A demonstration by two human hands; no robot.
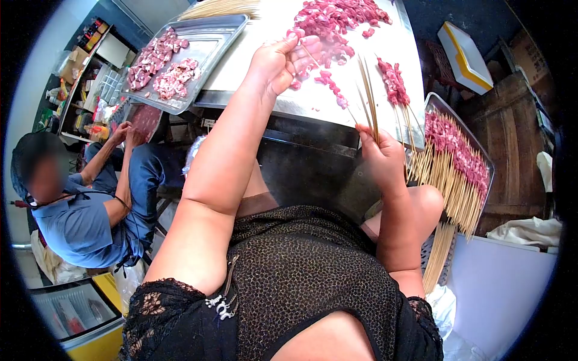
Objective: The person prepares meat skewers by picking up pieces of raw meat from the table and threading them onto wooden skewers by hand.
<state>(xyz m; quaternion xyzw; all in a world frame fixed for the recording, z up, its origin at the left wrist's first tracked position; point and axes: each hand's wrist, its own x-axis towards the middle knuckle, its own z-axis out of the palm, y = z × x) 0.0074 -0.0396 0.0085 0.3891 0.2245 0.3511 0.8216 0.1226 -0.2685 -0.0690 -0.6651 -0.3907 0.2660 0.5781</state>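
Observation:
My left hand (pixel 280 65) is turned palm up at the near side of the raw meat pile (pixel 337 24). Its thumb and forefinger pinch a small piece of meat (pixel 294 33), partly hidden by the fingers. In my right hand (pixel 383 157) are several bare bamboo skewers (pixel 368 99), standing nearly upright. The same hand grips the lower end of a partly loaded meat skewer (pixel 337 95), whose bare tip points toward my left palm. Close to the right hand, several finished meat skewers (pixel 394 84) lie on the white tabletop (pixel 241 75).
A metal tray (pixel 208 75) of cut meat stands at left. At right, another tray (pixel 490 162) holds many loaded skewers (pixel 457 150). More bare skewers (pixel 439 256) lie below it. A seated person (pixel 78 210) works at left. A white foam box (pixel 463 57) stands at back right.

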